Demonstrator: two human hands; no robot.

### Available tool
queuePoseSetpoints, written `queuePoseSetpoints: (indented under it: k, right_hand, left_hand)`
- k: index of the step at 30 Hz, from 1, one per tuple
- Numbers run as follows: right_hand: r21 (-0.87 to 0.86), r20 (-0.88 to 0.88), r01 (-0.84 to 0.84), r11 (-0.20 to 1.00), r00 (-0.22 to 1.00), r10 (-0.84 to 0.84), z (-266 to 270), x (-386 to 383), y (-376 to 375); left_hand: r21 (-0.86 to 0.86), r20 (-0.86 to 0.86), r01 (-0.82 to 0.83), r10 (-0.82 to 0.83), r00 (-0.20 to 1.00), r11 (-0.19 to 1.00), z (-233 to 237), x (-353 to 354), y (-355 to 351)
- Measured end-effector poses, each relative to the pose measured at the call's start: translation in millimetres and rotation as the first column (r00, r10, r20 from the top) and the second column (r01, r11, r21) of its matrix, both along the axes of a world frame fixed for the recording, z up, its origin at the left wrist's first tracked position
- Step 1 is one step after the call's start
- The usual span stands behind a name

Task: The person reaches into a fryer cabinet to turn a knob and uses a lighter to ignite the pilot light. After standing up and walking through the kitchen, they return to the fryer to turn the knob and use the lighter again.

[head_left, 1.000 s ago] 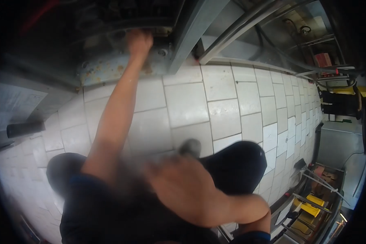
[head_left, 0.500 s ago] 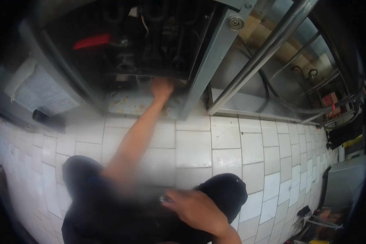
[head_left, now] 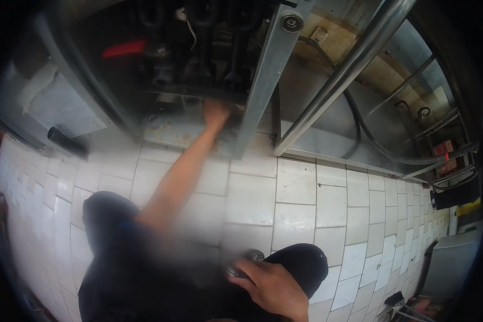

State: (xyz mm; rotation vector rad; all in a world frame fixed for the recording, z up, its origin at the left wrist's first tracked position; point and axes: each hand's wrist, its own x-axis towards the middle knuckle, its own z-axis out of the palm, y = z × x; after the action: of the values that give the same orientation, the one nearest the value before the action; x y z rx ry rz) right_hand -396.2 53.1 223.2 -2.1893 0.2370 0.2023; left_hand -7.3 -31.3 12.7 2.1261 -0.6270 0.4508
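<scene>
My left hand [head_left: 217, 114] reaches low into the open front of a metal cabinet [head_left: 257, 80], just above its stained bottom panel [head_left: 172, 133]. Its fingers are hidden in the dark under a ledge. Above it, black curved pipes [head_left: 204, 67] hang down inside, with a red flat piece [head_left: 123, 49] to their left. Close to my right knee, my right hand [head_left: 278, 290] is closed around a small metal object with shiny round ends [head_left: 254, 255]. Its exact kind does not show.
To the right stands a steel-tube frame [head_left: 341, 80] with a dark hose [head_left: 381, 150] looping across it. A printed sheet [head_left: 64, 104] and a black tube [head_left: 65, 141] are at the left. White tiles [head_left: 295, 177] cover the floor. A grey box [head_left: 451, 263] sits far right.
My right hand has shifted slightly right and down, and more of the metal object shows. My left hand stays low in the cabinet. The camera view has tilted a little.
</scene>
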Motion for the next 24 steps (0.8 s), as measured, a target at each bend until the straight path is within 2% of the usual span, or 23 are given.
queuePoseSetpoints:
  k: [3,5,9,11,12,15,17,24]
  right_hand:
    - [0.005,0.001,0.002,1.000,1.000,-0.002,4.6,-0.7,-0.2]
    - [0.006,-0.005,0.003,1.000,1.000,-0.003,7.7,-1.8,1.1]
    - [0.007,0.027,0.009,1.000,1.000,-0.009,9.7,-6.1,1.3]
    - [0.008,0.041,0.008,1.000,0.999,-0.009,8.2,-7.9,0.6]
    - [0.010,0.045,0.008,1.000,0.999,-0.008,7.5,-8.6,0.6]
    - [0.012,0.055,0.006,1.000,0.998,-0.007,3.9,-11.1,1.4]
    - [0.012,0.057,0.003,1.000,0.998,-0.004,3.0,-11.4,0.2]
    - [0.021,0.064,-0.003,1.000,0.998,0.001,-0.9,-14.5,-0.4]
  left_hand:
    - [-0.043,0.041,0.001,0.001,0.999,0.999,-14.1,11.1,-5.9]
    - [-0.031,-0.052,0.009,-0.011,0.999,0.999,-15.5,12.4,-6.2]
    - [-0.043,-0.101,0.005,-0.010,0.995,0.999,-17.7,15.6,-5.7]
    - [-0.142,0.034,0.003,0.002,0.999,0.990,-17.5,14.8,-5.8]
    - [-0.143,0.035,0.005,0.000,0.999,0.990,-19.6,16.1,-6.1]
    - [-0.104,-0.062,-0.043,0.037,0.997,0.994,-18.6,13.8,-6.5]
    - [-0.059,-0.224,-0.047,0.032,0.974,0.997,-6.5,6.8,-5.7]
    - [-0.130,-0.176,-0.030,0.007,0.984,0.991,-9.9,5.8,-5.0]
